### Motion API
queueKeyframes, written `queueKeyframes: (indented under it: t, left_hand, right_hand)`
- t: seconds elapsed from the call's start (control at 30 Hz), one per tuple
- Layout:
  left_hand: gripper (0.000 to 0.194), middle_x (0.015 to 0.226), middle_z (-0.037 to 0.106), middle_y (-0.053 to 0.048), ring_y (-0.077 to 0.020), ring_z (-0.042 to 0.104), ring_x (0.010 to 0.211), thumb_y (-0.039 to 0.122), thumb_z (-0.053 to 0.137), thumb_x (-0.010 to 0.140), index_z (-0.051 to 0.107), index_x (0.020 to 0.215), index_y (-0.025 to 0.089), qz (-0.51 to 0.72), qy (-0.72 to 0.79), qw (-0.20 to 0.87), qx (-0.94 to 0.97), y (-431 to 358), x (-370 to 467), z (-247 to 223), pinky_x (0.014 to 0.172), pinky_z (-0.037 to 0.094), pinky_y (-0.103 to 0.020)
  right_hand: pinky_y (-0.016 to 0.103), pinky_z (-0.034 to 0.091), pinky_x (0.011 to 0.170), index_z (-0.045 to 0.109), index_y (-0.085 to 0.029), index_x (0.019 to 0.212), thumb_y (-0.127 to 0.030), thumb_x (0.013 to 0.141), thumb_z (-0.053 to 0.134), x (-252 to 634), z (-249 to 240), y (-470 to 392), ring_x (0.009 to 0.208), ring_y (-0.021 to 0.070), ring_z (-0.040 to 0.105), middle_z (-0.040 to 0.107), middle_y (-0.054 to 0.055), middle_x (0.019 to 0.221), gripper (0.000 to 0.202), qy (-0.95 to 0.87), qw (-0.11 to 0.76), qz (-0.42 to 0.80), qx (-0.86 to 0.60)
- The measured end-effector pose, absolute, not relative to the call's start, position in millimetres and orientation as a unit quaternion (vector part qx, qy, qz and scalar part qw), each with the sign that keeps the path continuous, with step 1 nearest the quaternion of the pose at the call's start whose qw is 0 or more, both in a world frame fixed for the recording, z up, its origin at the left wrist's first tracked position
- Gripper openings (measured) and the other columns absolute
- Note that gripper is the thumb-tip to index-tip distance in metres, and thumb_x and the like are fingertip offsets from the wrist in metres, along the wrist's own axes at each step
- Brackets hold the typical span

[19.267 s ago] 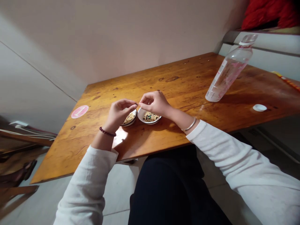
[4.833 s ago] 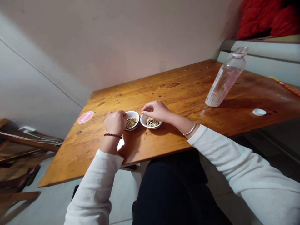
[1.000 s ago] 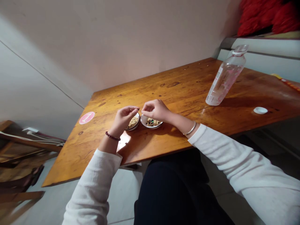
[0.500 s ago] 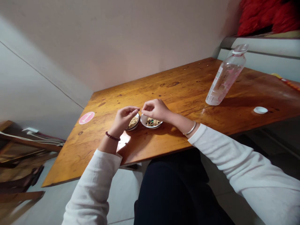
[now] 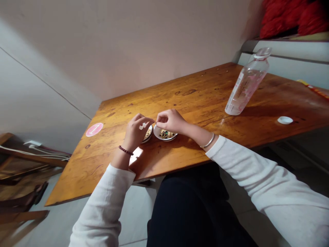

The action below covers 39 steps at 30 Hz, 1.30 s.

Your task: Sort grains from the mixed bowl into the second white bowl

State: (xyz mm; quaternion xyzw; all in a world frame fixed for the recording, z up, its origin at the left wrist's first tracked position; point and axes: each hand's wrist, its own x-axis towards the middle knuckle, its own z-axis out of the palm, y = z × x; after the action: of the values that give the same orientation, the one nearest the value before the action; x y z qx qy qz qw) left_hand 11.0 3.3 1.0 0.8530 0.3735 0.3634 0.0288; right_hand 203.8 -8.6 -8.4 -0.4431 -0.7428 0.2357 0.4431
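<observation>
Two small white bowls stand side by side near the table's front edge. The left bowl (image 5: 148,134) holds pale beads and is partly hidden behind my left hand (image 5: 137,129). In the right bowl (image 5: 166,135) lie pale, dark and green beads. My left hand, with a dark beaded bracelet, has its thumb and fingertips pinched together above the gap between the bowls. Touching or nearly touching those fingertips is my right hand (image 5: 171,120), also pinched, over the right bowl's rim. Whatever lies between the fingers is too small to name.
A clear plastic bottle (image 5: 246,85) stands on the wooden table (image 5: 195,151) at the right, with a white cap (image 5: 285,120) near it. A pink round sticker (image 5: 94,129) marks the left side. The wall borders the table's far edge.
My left hand has turned and moved slightly up and right, its fingers closing into a pinch that meets my right fingertips. My right hand has barely moved.
</observation>
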Motion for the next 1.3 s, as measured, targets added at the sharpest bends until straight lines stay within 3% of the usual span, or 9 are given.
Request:
queueKeyframes:
  t: [0.17,0.43,0.7,0.97,1.3]
  left_hand:
    - [0.019,0.081,0.057,-0.003,-0.0144,0.054,0.074,0.033,0.058,0.089,0.075,0.089,0.023,0.335,0.389,0.013,0.858,1.1,11.0,1.9,0.069,0.042,-0.026]
    - [0.013,0.077,0.062,-0.002,-0.0131,0.05,0.069,0.032,0.067,0.082,0.071,0.08,0.02,0.365,0.422,0.085,0.825,3.1,11.0,4.5,0.063,0.04,-0.024]
    - [0.031,0.074,0.063,-0.003,-0.0129,0.049,0.068,0.047,0.067,0.079,0.064,0.072,0.017,0.387,0.443,0.137,0.797,0.4,11.5,7.7,0.059,0.038,-0.023]
    - [0.034,0.075,0.063,-0.004,-0.0137,0.049,0.068,0.051,0.067,0.078,0.065,0.073,0.018,0.382,0.435,0.142,0.803,-0.9,13.7,8.4,0.06,0.038,-0.024]
    - [0.032,0.076,0.065,-0.004,-0.0136,0.05,0.068,0.049,0.065,0.081,0.064,0.072,0.018,0.388,0.435,0.131,0.802,0.9,13.9,6.3,0.059,0.038,-0.023]
  right_hand:
    - [0.021,0.04,0.058,0.073,-0.016,0.072,-0.022,0.072,0.065,203.7,-11.2,-7.6,0.064,0.0112,0.061,0.07,0.001,0.068,0.01,-0.75,0.43,0.224,-0.45]
    - [0.021,0.043,0.062,0.076,-0.016,0.081,-0.026,0.078,0.069,204.6,-10.8,-7.2,0.069,0.0126,0.065,0.074,0.004,0.077,0.012,-0.757,0.423,0.267,-0.421]
    - [0.022,0.047,0.064,0.076,-0.015,0.087,-0.032,0.081,0.068,204.3,-13.5,-5.3,0.07,0.0131,0.066,0.075,0.005,0.081,0.019,-0.746,0.436,0.306,-0.399]
    - [0.025,0.051,0.077,0.072,-0.018,0.103,-0.015,0.079,0.063,201.8,-15.0,-3.9,0.083,0.0138,0.068,0.075,0.004,0.095,0.026,-0.757,0.395,0.335,-0.398]
    - [0.025,0.051,0.074,0.075,-0.015,0.091,-0.03,0.085,0.064,202.7,-14.0,-4.6,0.081,0.0155,0.068,0.075,0.007,0.089,0.019,-0.752,0.411,0.327,-0.397]
